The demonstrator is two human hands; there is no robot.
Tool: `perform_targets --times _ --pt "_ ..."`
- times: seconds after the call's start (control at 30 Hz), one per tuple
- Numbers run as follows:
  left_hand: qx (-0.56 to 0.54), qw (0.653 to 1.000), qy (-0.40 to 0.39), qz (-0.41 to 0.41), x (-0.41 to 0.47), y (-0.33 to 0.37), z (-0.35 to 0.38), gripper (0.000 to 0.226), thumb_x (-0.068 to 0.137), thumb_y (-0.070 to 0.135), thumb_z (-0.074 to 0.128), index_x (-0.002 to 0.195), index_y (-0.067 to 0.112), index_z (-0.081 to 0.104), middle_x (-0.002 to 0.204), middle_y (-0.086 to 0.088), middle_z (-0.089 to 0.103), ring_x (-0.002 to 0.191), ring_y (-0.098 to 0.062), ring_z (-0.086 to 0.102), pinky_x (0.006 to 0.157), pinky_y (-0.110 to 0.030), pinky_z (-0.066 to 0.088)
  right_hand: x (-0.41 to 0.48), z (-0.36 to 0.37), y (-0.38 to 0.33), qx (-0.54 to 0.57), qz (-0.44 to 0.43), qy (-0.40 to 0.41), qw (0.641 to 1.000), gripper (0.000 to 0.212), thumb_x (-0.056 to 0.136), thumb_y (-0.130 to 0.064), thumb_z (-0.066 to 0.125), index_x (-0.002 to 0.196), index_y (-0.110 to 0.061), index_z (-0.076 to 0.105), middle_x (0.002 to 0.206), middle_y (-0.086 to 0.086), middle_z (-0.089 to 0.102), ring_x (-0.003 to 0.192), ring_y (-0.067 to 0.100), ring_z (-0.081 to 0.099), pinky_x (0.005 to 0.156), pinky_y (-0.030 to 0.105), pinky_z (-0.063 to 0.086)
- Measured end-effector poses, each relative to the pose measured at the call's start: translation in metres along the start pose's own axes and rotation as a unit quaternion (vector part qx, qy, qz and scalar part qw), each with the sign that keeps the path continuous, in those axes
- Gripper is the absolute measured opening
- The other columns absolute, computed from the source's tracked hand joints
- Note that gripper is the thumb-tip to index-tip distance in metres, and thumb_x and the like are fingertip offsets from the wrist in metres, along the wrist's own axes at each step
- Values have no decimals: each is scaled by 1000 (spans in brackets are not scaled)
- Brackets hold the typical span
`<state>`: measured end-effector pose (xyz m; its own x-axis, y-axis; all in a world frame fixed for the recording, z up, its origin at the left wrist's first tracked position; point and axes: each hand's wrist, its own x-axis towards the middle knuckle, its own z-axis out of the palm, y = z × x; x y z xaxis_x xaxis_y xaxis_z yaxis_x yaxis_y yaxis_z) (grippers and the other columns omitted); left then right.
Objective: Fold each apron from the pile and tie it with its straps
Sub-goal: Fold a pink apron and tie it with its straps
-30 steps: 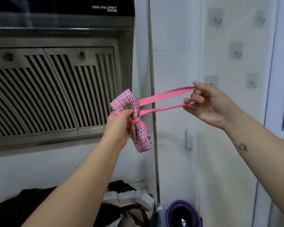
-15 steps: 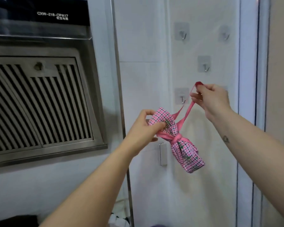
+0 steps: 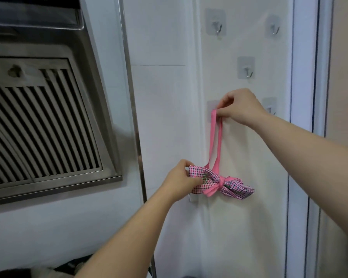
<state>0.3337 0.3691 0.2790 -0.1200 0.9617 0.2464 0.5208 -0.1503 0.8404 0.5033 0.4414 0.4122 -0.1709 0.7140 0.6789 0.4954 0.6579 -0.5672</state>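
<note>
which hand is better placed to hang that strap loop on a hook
Right. The right hand pinches the strap loop beside a wall hook; the left hand grips the tied apron below.

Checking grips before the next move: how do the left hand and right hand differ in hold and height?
The left hand grips one end of the folded pink checked apron bundle; the right hand pinches the top of its pink strap loop. The left hand sits low; the right hand is higher, over a clear adhesive wall plate whose hook is hidden. Both hold the same tied apron.
</note>
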Motion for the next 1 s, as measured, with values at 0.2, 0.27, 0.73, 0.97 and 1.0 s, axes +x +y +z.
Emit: perform_targets --times 0.2,0.27,0.73,0.97,1.0 --pt "78 996 -42 -3 0 -23 15 25 84 17 68 99 18 47 83 2 58 72 -13 59 68 -30 53 -13 15 11 -68 -72 -44 994 11 76 -4 66 83 -12 71 78 -2 65 78 12 60 64 13 43" --pt "112 992 -48 8 0 -29 19 25 85 23 68 99 19 47 82 6 56 68 -6 53 60 -20 44 -21 23 13 -141 -136 -11 981 15 76 -7 61 84 -16 72 77 -7 61 89 17 57 75 24 43" --pt "132 987 33 -82 -126 -147 -48 18 92 26 60 108 27 52 97 7 62 77 -8 58 61 -12 41 -172 157 -4 -117 -235 -325 909 11 87 -27 58 93 -25 68 93 -10 68 90 9 59 82 33 49" --pt "157 955 76 -239 -249 -250 -96 19 94 25 58 112 22 56 94 6 62 85 -12 61 67 -18 45 -264 262 -31 -88 -179 -579 790 15 88 -24 61 98 -17 69 93 -5 67 85 11 59 76 26 49" --pt "163 948 74 -262 -263 -261 -101 20 94 24 57 113 22 57 98 4 62 86 -11 60 67 -18 45 -275 273 -34 -92 -170 -610 769 16 89 -24 60 99 -15 68 94 -4 66 87 13 60 76 26 48"
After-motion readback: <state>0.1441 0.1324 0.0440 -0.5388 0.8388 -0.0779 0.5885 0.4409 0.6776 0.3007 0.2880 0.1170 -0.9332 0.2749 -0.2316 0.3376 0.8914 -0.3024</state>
